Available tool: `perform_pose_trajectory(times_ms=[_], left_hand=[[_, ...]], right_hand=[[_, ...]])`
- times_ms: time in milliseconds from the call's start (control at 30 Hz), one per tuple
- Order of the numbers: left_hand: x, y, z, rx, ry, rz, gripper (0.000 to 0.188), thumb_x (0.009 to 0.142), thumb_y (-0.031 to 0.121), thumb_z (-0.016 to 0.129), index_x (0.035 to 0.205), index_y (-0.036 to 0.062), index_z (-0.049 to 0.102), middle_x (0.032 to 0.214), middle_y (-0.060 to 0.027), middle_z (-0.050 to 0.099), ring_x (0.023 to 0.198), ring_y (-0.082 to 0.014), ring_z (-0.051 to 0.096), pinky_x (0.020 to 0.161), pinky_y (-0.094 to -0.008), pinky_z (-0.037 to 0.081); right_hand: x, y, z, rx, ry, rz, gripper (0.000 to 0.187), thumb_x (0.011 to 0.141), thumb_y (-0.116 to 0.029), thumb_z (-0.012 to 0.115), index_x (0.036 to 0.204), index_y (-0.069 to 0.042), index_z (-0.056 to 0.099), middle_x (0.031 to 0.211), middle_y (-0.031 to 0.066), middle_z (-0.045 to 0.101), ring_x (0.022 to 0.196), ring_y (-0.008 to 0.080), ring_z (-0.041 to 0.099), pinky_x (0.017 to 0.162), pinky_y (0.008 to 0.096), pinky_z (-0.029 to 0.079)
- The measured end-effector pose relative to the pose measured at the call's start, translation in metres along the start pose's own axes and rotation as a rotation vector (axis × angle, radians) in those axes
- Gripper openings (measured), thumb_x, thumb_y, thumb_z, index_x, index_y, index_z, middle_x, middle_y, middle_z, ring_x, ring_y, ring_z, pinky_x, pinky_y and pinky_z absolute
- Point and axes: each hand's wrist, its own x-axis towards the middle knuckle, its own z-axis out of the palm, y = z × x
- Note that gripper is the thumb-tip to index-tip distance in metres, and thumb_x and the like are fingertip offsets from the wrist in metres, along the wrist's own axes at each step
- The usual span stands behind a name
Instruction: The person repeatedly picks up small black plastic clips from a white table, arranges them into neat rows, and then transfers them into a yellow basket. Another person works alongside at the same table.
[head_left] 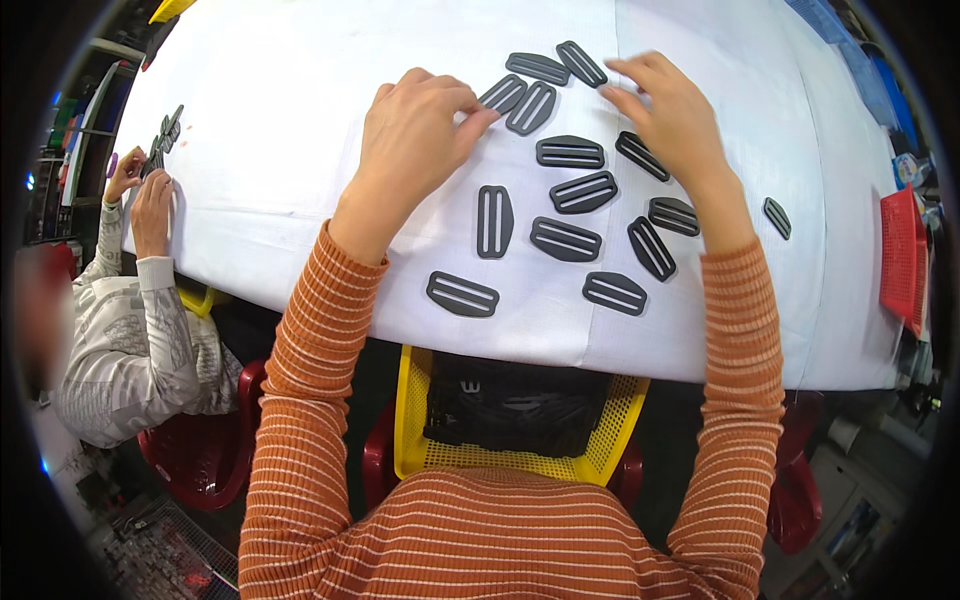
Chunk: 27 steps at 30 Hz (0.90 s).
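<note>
Left hand (415,135) has its grip pinched on the edge of a dark grey slotted plastic buckle (503,94), thumb and fingertips closing on its near end while the buckle lies flat on the worktop (290,110). Right hand (672,115) isn't grasping anything as far as I can see: fingers are spread loose and resting on the white cloth, fingertips right next to a buckle at 12 o'clock (581,63).

The pinched buckle sits around 11 o'clock of the whole spread, touching a second buckle (531,107) just to its right, with another one (537,68) just above. The rest of the loose buckles (566,239) are scattered between the two forearms, more than a dozen, some side by side, none stacked. One stray buckle (777,217) lies off at 3 o'clock, well apart from the bunch.

Down at 6 o'clock, under the worktop edge, there's a yellow mesh crate (606,440) holding a black heap. At 9 o'clock another person in a pale patterned sleeve (140,340) has both hands on their own little row of buckles (165,135). A red basket (903,255) sits at the far 3 o'clock edge.
</note>
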Motion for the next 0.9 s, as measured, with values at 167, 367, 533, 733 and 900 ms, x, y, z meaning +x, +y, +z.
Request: perform_pose_trajectory(times_ms=[167,367,533,733,900], left_hand=[[-0.003,0.005,0.007,-0.075,0.11,0.019,0.019,0.082,0.024,0.075,0.094,0.009,0.075,0.095,-0.0017,0.072,0.088,-0.0185,0.061,0.081,-0.0337,0.048],[-0.006,0.002,0.001,-0.049,0.001,0.003,0.023,0.084,0.018,0.072,0.105,0.0101,0.074,0.105,-0.0027,0.07,0.093,-0.021,0.06,0.083,-0.0343,0.049],[0.02,-0.008,0.017,-0.072,0.125,0.093,0.024,0.088,0.017,0.065,0.11,0.01,0.073,0.112,-0.0031,0.07,0.099,-0.0233,0.061,0.086,-0.0362,0.049],[0.033,-0.008,0.034,0.113,0.059,0.138,0.027,0.092,0.02,0.059,0.115,0.012,0.072,0.118,0.0033,0.068,0.104,-0.0214,0.061,0.088,-0.039,0.049],[0.029,-0.003,0.029,0.098,0.069,0.105,0.028,0.092,0.02,0.059,0.115,0.0124,0.072,0.119,0.0035,0.068,0.104,-0.0203,0.061,0.087,-0.0379,0.049]], right_hand=[[0.025,0.007,0.025,-0.268,-0.013,-0.068,0.025,0.09,-0.028,0.064,0.104,-0.009,0.073,0.092,0.0055,0.068,0.081,0.0271,0.066,0.073,0.0387,0.052],[0.004,0.026,-0.024,0.062,-0.277,0.414,0.028,0.083,-0.035,0.066,0.097,-0.012,0.077,0.084,0.0081,0.071,0.075,0.0296,0.067,0.07,0.0393,0.053],[0.018,0.001,0.002,-0.06,-0.023,-0.197,0.045,0.087,0.0,0.052,0.121,-0.025,0.069,0.115,-0.0036,0.065,0.101,0.0185,0.063,0.082,0.0355,0.053],[0.036,-0.017,0.023,-0.342,-0.233,-0.287,0.043,0.09,-0.005,0.055,0.125,-0.026,0.066,0.119,-0.004,0.063,0.106,0.017,0.059,0.083,0.0353,0.051],[0.03,0.003,0.018,-0.263,-0.203,-0.404,0.048,0.09,-0.003,0.054,0.129,-0.028,0.064,0.12,-0.0036,0.063,0.106,0.0161,0.059,0.086,0.0337,0.049]])
